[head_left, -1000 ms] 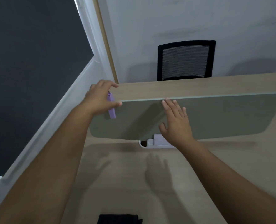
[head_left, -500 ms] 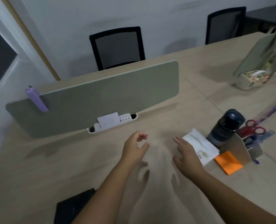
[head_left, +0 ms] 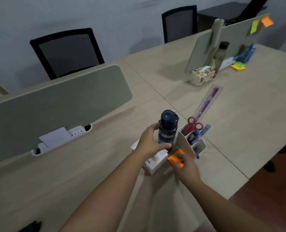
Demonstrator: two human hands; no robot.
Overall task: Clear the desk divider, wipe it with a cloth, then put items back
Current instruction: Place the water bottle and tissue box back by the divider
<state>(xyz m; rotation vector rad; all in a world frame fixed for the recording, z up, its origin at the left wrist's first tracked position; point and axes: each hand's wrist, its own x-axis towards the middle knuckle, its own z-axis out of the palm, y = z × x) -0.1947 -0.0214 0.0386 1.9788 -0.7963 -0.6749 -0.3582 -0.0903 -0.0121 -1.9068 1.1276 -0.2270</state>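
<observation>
Left hand (head_left: 149,143) curls round the base of the upright dark plastic water bottle (head_left: 168,127), centre of the light wooden tabletop (head_left: 239,124). Right hand (head_left: 185,166) pinches an orange sticky-note pad (head_left: 174,158), near side of the bottle. Beige pen organiser (head_left: 191,143) stands just right. Grey-green desk divider (head_left: 55,101) stands far left, well apart.

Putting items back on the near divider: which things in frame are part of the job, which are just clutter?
In play:
near divider
dark bottle, left hand grips it
orange sticky pad, right hand pinches it
tissue pack
pen holder with red scissors
ruler

Lying about:
far divider with its sticky notes
floral box
two chairs
</observation>
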